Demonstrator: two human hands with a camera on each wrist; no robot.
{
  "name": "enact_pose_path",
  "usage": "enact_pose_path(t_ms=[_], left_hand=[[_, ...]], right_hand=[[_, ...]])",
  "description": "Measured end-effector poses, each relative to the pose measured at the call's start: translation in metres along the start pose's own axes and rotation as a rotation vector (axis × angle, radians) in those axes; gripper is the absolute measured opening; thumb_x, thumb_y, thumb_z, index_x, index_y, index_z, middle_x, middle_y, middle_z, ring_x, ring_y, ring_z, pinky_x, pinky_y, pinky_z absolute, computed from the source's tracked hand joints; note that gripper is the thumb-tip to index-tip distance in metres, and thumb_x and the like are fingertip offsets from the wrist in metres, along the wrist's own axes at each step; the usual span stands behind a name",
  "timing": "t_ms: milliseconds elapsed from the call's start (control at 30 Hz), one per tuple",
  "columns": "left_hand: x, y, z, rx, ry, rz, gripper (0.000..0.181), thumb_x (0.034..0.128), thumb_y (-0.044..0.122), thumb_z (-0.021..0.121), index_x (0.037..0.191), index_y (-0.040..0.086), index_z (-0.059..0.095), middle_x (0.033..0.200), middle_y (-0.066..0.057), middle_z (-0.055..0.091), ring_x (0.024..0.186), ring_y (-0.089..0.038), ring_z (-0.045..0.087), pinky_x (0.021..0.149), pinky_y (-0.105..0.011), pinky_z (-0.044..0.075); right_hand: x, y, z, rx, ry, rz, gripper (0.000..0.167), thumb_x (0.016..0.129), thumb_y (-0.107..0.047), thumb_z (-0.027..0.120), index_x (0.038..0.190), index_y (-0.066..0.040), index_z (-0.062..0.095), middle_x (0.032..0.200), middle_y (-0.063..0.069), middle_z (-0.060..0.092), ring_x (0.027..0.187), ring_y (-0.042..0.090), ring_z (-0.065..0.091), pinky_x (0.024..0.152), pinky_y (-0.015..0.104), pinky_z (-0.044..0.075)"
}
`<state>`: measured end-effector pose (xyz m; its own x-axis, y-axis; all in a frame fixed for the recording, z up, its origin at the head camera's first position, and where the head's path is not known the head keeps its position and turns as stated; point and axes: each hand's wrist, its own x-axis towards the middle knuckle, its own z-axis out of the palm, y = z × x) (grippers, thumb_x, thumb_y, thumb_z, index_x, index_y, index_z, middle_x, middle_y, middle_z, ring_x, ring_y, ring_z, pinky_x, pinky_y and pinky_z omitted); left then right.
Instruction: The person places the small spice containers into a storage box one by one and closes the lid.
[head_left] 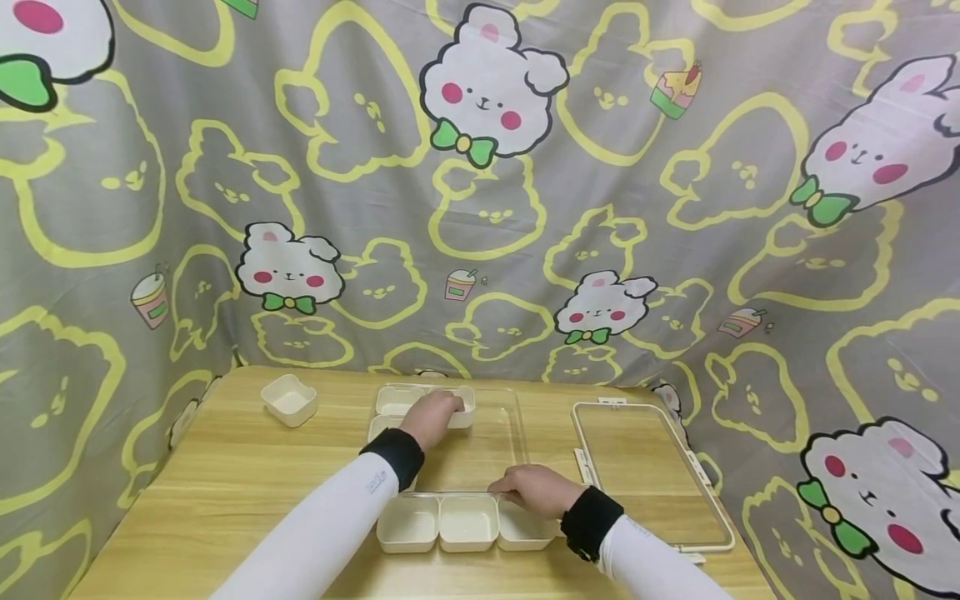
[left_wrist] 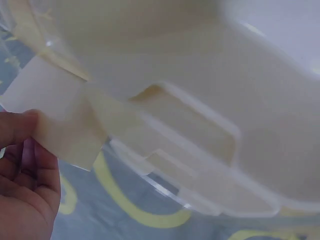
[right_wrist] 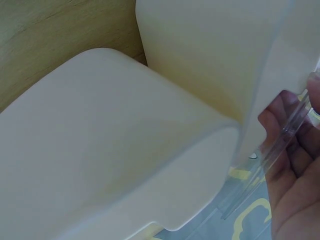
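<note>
A clear rectangular container (head_left: 491, 458) lies in the middle of the wooden table, with several cream boxes along its back and left side. My left hand (head_left: 433, 419) reaches over it and pinches the wall of a small cream box (head_left: 467, 414) at its back; in the left wrist view, thumb and fingers sit on that wall (left_wrist: 60, 115). My right hand (head_left: 542, 492) pinches the container's near rim, whose clear edge (right_wrist: 287, 127) shows between thumb and fingers in the right wrist view. Just below it stands a row of three cream boxes (head_left: 468, 525), the rightmost partly hidden by this hand.
A single cream box (head_left: 289, 402) stands at the table's back left. On the right lies a rectangular lid with a cream frame (head_left: 633, 407) and side clips. A patterned grey curtain (head_left: 495, 267) hangs behind and around the wooden table (head_left: 225, 483).
</note>
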<state>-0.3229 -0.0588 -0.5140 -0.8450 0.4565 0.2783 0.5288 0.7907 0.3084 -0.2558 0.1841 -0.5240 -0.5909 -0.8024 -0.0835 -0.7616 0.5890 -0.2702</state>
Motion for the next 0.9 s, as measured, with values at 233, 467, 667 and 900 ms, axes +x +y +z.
enact_pose_path(t_ms=[233,467,667,900], left_hand=[[-0.004,-0.005,0.018,0.025,-0.068,-0.027,0.023,0.0814,-0.01,0.065,0.091,0.008,0.074,0.09,-0.005,0.072,0.085,-0.022,0.067,0.078,-0.037,0.055],[-0.007,-0.003,0.015,0.032,-0.12,-0.048,0.026,0.0759,-0.017,0.062,0.078,0.008,0.068,0.077,0.0,0.066,0.071,-0.016,0.057,0.068,-0.033,0.051],[-0.006,0.005,-0.001,0.028,-0.115,-0.066,0.022,0.0787,-0.016,0.059,0.076,0.004,0.068,0.074,-0.002,0.063,0.068,-0.017,0.052,0.067,-0.033,0.049],[0.002,0.0,-0.001,0.012,-0.119,-0.111,0.022,0.0797,-0.013,0.062,0.08,0.006,0.071,0.08,-0.002,0.068,0.075,-0.02,0.061,0.073,-0.036,0.053]], right_hand=[[-0.001,0.001,0.002,-0.006,0.003,-0.003,0.023,0.096,-0.007,0.066,0.115,-0.015,0.075,0.09,-0.006,0.067,0.086,0.001,0.063,0.077,0.017,0.05],[-0.002,-0.002,-0.002,-0.008,0.014,-0.017,0.023,0.096,-0.006,0.066,0.115,-0.015,0.075,0.091,-0.005,0.068,0.085,0.002,0.063,0.076,0.017,0.051],[-0.002,-0.001,-0.003,-0.007,0.03,-0.045,0.022,0.095,-0.006,0.066,0.114,-0.013,0.075,0.089,-0.004,0.068,0.083,0.002,0.063,0.075,0.017,0.05],[-0.002,0.001,-0.001,-0.005,0.028,-0.04,0.022,0.096,-0.008,0.065,0.115,-0.014,0.075,0.091,-0.004,0.068,0.085,0.002,0.063,0.076,0.016,0.05]])
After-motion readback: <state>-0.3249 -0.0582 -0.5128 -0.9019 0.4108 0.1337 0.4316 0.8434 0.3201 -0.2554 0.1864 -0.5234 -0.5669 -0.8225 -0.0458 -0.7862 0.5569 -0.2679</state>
